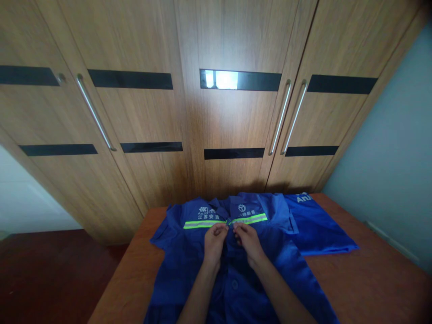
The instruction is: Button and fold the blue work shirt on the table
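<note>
At centre front of the blue work shirt [189,265], just below the collar: left hand [215,238] pinched shut on one edge of the opening, right hand [248,240] pinched shut on the other, fingertips nearly meeting. No button visible between the fingers (knuckles in the way).

Garment spread front-up and flat on the wooden table [371,279], collar on the far side, sleeves out to either side. Yellow-green reflective stripe [202,223] across the chest, just beyond the fingertips. One button [234,284] lower down the front, between the forearms.

Judged as fastening work at the top of the front. To do it well: keep both edges level, stripe halves in line; hold the cloth taut without lifting it off the table; press flat, no bunching under the wrists.

Further right: second blue garment [320,229], folded, against the shirt's shoulder, touching or overlapping, cannot tell which. Behind the table: wooden wardrobe [236,126], doors closed, long metal handles [281,118].
</note>
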The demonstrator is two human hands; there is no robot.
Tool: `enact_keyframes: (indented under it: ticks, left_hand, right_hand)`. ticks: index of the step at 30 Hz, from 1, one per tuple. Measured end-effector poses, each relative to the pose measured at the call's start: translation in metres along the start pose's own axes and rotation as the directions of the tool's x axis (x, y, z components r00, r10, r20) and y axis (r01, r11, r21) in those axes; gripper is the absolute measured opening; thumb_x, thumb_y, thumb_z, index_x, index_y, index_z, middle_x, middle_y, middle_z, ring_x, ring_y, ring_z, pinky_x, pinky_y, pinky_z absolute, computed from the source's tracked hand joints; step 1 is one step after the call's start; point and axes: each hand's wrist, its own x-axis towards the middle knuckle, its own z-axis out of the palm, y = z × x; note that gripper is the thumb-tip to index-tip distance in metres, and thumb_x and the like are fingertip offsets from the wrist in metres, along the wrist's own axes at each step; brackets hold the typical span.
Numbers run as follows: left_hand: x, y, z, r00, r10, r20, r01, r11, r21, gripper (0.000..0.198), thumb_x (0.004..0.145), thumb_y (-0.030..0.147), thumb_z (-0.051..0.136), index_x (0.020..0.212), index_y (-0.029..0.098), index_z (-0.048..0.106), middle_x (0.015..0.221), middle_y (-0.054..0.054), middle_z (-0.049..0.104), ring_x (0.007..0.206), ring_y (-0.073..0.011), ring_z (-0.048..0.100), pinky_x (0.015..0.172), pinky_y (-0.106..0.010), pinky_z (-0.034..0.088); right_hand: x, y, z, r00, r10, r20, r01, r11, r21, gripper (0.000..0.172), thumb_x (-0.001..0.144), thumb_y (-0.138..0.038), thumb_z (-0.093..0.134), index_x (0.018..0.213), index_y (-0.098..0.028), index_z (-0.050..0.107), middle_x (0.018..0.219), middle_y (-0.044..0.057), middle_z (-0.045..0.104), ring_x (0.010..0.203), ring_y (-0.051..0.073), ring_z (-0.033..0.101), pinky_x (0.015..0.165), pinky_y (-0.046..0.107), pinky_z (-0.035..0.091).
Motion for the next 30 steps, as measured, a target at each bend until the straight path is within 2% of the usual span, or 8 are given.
enact_keyframes:
  ticks: [6,11,14,18,21,24,27,30]
  left_hand:
    - [-0.004,0.003,0.004,0.981,0.149,0.127,-0.169,0.971,0.169,0.012,0.071,0.026,0.064,0.08,0.019,0.068,0.079,-0.004,0.073,0.077,-0.0201,0.068,0.072,-0.03,0.052]
    - [0.004,0.018,-0.008,0.951,0.245,0.188,-0.299,0.883,0.361,0.02,0.082,0.025,0.053,0.089,0.021,0.071,0.088,-0.006,0.073,0.083,-0.0225,0.066,0.079,-0.035,0.05]
    - [0.019,0.033,-0.012,0.918,0.318,0.238,-0.394,0.8,0.453,0.027,0.082,0.018,0.051,0.1,0.023,0.069,0.108,-0.007,0.069,0.105,-0.0243,0.06,0.097,-0.041,0.041]
    - [0.042,0.05,-0.007,0.84,0.32,0.437,-0.523,0.689,0.501,0.032,0.072,0.015,0.064,0.1,0.029,0.071,0.116,-0.003,0.068,0.12,-0.0262,0.05,0.11,-0.044,0.024]
    - [0.054,0.055,-0.005,0.8,0.269,0.537,-0.567,0.632,0.528,0.021,0.068,0.02,0.07,0.087,0.029,0.073,0.095,-0.002,0.073,0.108,-0.0272,0.057,0.111,-0.047,0.019]
    - [0.062,0.057,-0.009,0.771,0.222,0.597,-0.592,0.594,0.544,0.01,0.067,0.026,0.072,0.077,0.028,0.073,0.077,0.0,0.072,0.085,-0.023,0.064,0.107,-0.043,0.027]
    - [0.067,0.058,-0.014,0.747,0.191,0.637,-0.613,0.569,0.548,0.011,0.068,0.033,0.072,0.078,0.028,0.074,0.069,0.001,0.07,0.071,-0.0189,0.063,0.092,-0.033,0.039]
    - [0.069,0.06,-0.015,0.741,0.172,0.65,-0.622,0.54,0.567,0.01,0.07,0.034,0.069,0.069,0.025,0.073,0.064,0.0,0.068,0.063,-0.0172,0.061,0.072,-0.026,0.043]
  right_hand:
    - [0.018,-0.003,-0.004,0.99,0.136,0.022,-0.138,0.984,0.116,0.036,0.067,-0.053,0.065,0.059,-0.021,0.052,0.049,-0.006,0.046,0.045,0.01,0.042,0.042,0.021,0.028]
    - [0.025,-0.006,-0.006,0.989,0.146,0.037,-0.151,0.967,0.205,0.03,0.063,-0.044,0.067,0.061,-0.022,0.047,0.05,-0.009,0.043,0.047,0.01,0.043,0.044,0.02,0.03]
    - [0.024,-0.006,-0.013,0.991,0.126,0.052,-0.135,0.966,0.221,0.03,0.062,-0.044,0.068,0.063,-0.021,0.048,0.054,-0.008,0.047,0.051,0.01,0.047,0.048,0.02,0.034]
    - [0.025,-0.004,-0.02,0.992,0.11,0.064,-0.121,0.971,0.205,0.03,0.062,-0.045,0.068,0.063,-0.021,0.049,0.054,-0.007,0.048,0.051,0.011,0.047,0.048,0.021,0.035]
    - [0.027,-0.004,-0.023,0.995,0.088,0.046,-0.095,0.979,0.178,0.032,0.063,-0.047,0.067,0.061,-0.021,0.049,0.052,-0.007,0.048,0.05,0.011,0.047,0.047,0.021,0.035]
    - [0.029,-0.004,-0.025,0.998,0.061,0.022,-0.064,0.987,0.145,0.034,0.064,-0.049,0.067,0.06,-0.022,0.047,0.05,-0.007,0.047,0.05,0.012,0.048,0.047,0.022,0.035]
    - [0.03,-0.005,-0.026,0.999,0.031,0.012,-0.032,0.993,0.116,0.034,0.065,-0.05,0.066,0.06,-0.022,0.046,0.05,-0.007,0.047,0.05,0.012,0.048,0.048,0.022,0.035]
    - [0.031,-0.004,-0.023,1.0,-0.006,0.013,0.005,0.996,0.088,0.034,0.068,-0.049,0.064,0.06,-0.023,0.043,0.049,-0.007,0.044,0.048,0.012,0.045,0.047,0.023,0.034]
